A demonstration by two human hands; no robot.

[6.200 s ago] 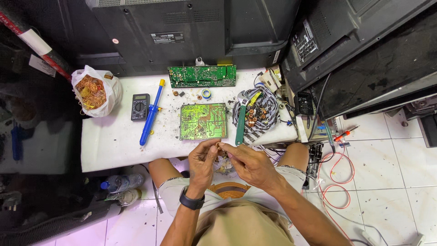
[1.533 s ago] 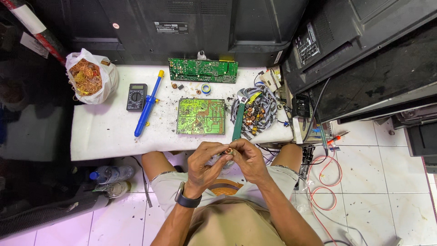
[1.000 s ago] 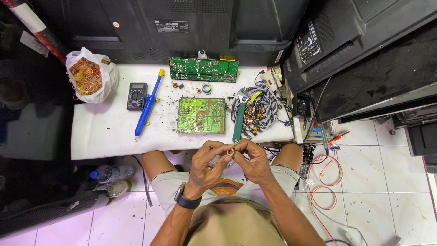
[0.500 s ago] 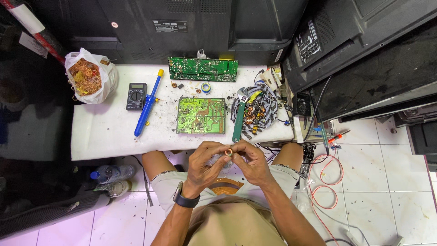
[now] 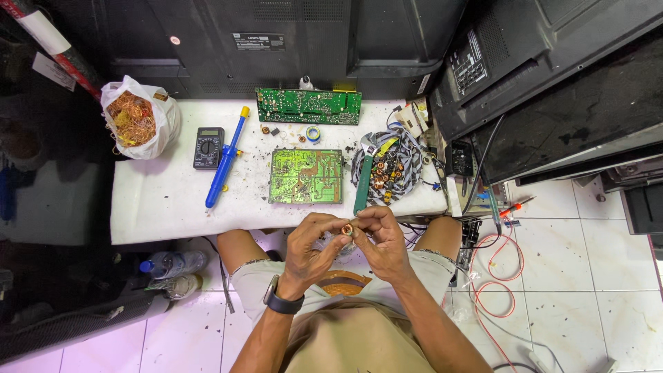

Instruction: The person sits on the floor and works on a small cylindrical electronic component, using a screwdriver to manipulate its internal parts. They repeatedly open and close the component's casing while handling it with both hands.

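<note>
From the head camera, the left hand (image 5: pixel 312 245) and the right hand (image 5: pixel 378 238) meet over the lap, fingertips pressed together on a small copper coil (image 5: pixel 347 228), which both pinch between them.

Just beyond the hands runs the near edge of a white surface (image 5: pixel 159 207). Straight ahead of them on it lies a green circuit board (image 5: pixel 306 176), and farther ahead a second, longer board (image 5: pixel 308 106) rests against dark television backs (image 5: pixel 276 41). Ahead and to the right of the right hand a green-handled wrench (image 5: pixel 364 176) lies across a heap of wires and coils (image 5: pixel 394 169). Ahead and to the left of the left hand are a blue desoldering pump (image 5: pixel 224 159) and a multimeter (image 5: pixel 207 147), then a bag of copper wire (image 5: pixel 135 117) at the far left corner.

The surface's left half is mostly bare. To the right of the hands, white floor tiles (image 5: pixel 587 276) carry loose red cable (image 5: pixel 504 276); to the left, bottles (image 5: pixel 169 266) lie on the floor.
</note>
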